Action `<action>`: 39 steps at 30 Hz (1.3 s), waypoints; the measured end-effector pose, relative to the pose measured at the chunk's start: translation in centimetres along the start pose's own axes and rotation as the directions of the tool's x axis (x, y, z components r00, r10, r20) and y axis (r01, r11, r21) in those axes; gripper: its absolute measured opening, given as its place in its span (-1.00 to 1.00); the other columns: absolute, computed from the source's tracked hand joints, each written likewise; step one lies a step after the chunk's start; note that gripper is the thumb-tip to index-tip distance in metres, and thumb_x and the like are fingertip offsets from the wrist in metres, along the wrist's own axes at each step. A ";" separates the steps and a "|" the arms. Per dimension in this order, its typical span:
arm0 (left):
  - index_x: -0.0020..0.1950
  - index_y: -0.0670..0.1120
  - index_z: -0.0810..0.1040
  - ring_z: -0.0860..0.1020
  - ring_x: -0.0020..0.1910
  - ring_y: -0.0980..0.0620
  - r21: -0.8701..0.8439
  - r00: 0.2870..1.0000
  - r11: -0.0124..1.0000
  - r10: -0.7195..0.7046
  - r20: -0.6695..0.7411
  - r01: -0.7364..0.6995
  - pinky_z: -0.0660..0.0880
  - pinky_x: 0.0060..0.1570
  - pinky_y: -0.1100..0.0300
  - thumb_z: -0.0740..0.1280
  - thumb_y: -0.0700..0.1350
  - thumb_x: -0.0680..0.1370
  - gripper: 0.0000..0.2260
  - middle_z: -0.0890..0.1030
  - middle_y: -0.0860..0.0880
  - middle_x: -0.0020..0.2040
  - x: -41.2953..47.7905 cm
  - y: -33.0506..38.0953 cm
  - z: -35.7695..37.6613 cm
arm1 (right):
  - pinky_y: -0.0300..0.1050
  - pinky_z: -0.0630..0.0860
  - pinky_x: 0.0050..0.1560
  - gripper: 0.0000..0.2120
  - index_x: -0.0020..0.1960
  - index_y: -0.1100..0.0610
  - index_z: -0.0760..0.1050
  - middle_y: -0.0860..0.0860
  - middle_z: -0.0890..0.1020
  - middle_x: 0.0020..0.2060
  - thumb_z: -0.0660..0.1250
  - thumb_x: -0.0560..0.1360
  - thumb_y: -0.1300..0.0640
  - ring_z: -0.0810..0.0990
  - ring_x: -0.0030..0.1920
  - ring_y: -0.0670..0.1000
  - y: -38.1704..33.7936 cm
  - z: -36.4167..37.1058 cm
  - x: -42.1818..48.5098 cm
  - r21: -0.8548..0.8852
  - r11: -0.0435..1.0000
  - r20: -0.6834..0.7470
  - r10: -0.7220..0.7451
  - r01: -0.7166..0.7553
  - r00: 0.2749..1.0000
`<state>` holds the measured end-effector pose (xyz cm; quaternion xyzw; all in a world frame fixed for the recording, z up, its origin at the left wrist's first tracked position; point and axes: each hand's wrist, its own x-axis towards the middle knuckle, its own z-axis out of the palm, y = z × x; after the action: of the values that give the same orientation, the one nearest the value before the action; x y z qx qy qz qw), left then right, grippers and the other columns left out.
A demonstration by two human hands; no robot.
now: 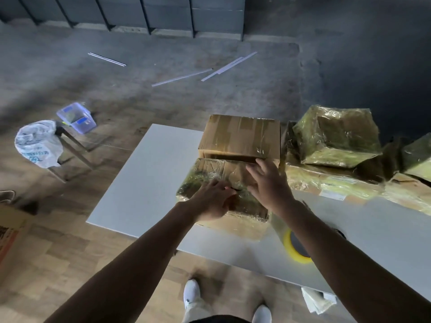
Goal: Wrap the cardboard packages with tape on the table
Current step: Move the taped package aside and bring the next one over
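One white desk (151,183) has its left half free. At least three wrapped packages (335,138) crowd the right. One cardboard box (240,136) touches one tape-wrapped package (205,176) at centre. One yellow tape roll (293,251) lies near the front edge. The right hand (268,183) is released over the package. The left hand (212,201) rests on it, its grasp unclear.

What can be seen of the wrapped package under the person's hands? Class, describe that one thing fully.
The wrapped package is a flat brown cardboard box covered in glossy, crinkled, yellowish clear tape. It lies on the white table, its far edge against a plainer cardboard box. The left hand rests on its top; whether it pinches tape is unclear. The right hand, fingers spread, is over its far right part.
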<state>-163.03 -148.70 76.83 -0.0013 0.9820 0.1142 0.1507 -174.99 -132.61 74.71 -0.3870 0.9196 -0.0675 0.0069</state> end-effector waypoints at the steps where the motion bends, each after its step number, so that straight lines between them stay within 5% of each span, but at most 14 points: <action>1: 0.52 -0.01 0.25 0.17 0.43 -0.13 -0.003 1.000 1.000 -0.014 -0.002 0.014 0.15 0.42 -0.11 0.17 -0.07 0.59 -0.53 0.29 -0.09 0.48 -0.1 0.2 0.1 | 0.37 0.34 0.28 -0.49 0.41 0.06 0.39 0.17 0.32 0.43 0.36 0.50 -0.04 0.26 0.45 0.22 -0.2 0.1 -0.2 -0.020 1.000 -0.002 -0.004 0.004 1.000; 8: 0.28 -0.05 0.45 0.34 0.21 -0.11 -0.063 0.998 0.996 -0.060 -0.003 0.060 0.40 0.15 -0.01 0.17 -0.10 0.57 -0.71 0.50 -0.08 0.27 0.5 1.4 0.1 | 0.37 0.41 0.20 -0.63 0.22 0.07 0.56 0.20 0.47 0.33 0.43 0.44 0.05 0.43 0.33 0.26 -0.7 1.0 -1.3 -0.028 0.999 -0.052 -0.025 0.023 0.998; 12: 0.28 -0.09 0.45 0.32 0.28 -0.05 -0.249 0.986 0.965 -0.118 -0.116 0.086 0.38 0.20 0.03 0.26 -0.14 0.52 -0.68 0.43 -0.08 0.31 0.8 1.3 0.5 | 0.33 0.43 0.20 -0.62 0.26 0.06 0.54 0.17 0.47 0.32 0.40 0.45 0.05 0.43 0.31 0.24 -1.0 0.6 -1.8 -0.028 1.000 -0.069 -0.011 0.009 0.998; 17: 0.18 -0.06 0.50 0.35 0.23 0.01 -0.240 0.940 0.970 -0.102 -0.326 0.022 0.39 0.19 0.10 0.25 -0.15 0.51 -0.75 0.46 -0.02 0.16 1.1 1.6 1.0 | 0.21 0.46 0.18 -0.63 0.28 0.03 0.50 0.11 0.47 0.27 0.28 0.49 -0.01 0.42 0.27 0.18 -0.9 0.6 -3.1 0.057 0.996 -0.109 0.079 -0.074 0.991; 21: 0.00 -0.15 0.56 0.49 0.09 -0.16 -0.150 0.879 0.984 0.011 -0.476 -0.094 0.56 -0.07 -0.04 0.40 -0.19 0.39 -0.80 0.54 -0.15 0.00 1.3 1.6 2.3 | 0.20 0.40 0.23 -0.56 0.17 0.05 0.56 0.12 0.45 0.28 0.07 0.50 -0.15 0.37 0.33 0.19 -1.3 0.0 -4.4 0.133 0.981 -0.115 0.156 -0.140 0.981; 24: 0.01 -0.16 0.53 0.48 0.15 -0.22 -0.112 0.900 0.993 -0.018 -0.435 -0.034 0.56 -0.06 -0.02 0.41 -0.16 0.38 -0.76 0.55 -0.18 0.06 1.5 1.7 3.0 | 0.21 0.30 0.34 -0.52 0.13 0.07 0.54 0.09 0.34 0.33 0.03 0.47 -0.19 0.23 0.41 0.16 -2.4 -0.3 -4.8 0.122 0.982 0.004 0.144 -0.143 0.990; 30: -0.09 -0.17 0.56 0.51 0.05 -0.23 -0.125 0.889 0.991 -0.007 -0.459 -0.057 0.58 -0.09 -0.06 0.46 -0.22 0.34 -0.81 0.55 -0.20 0.00 0.9 1.3 2.9 | 0.13 0.20 0.43 -0.68 0.10 0.08 0.50 0.03 0.22 0.38 0.27 0.46 -0.10 0.07 0.46 0.09 -3.0 -0.3 -4.7 0.161 0.963 0.089 0.202 -0.214 0.975; 35: -0.08 -0.10 0.61 0.47 0.09 -0.16 -0.135 0.893 0.990 -0.091 -0.440 0.034 0.47 0.01 -0.07 0.40 -0.13 0.44 -0.90 0.54 -0.11 0.03 1.2 0.6 2.5 | 0.14 0.22 0.41 -0.75 0.06 0.01 0.50 -0.03 0.26 0.38 0.21 0.53 -0.13 0.04 0.50 0.07 -2.3 0.3 -5.1 0.175 0.967 0.059 0.175 -0.183 0.983; 39: -0.07 -0.08 0.66 0.53 0.04 -0.14 -0.005 0.920 1.000 0.027 -0.390 -0.031 0.48 -0.05 -0.04 0.21 0.01 0.47 -0.73 0.59 -0.07 -0.05 1.0 0.6 2.7 | 0.17 0.33 0.32 -0.71 0.28 -0.01 0.42 0.00 0.35 0.35 0.16 0.59 -0.01 0.22 0.44 0.06 -1.9 0.2 -4.8 0.227 0.955 -0.048 0.207 -0.191 0.977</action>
<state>-163.23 -147.49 74.16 -0.0103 0.9916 0.1194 -0.0494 -170.26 -130.57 74.54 -0.2867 0.9403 -0.1818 0.0238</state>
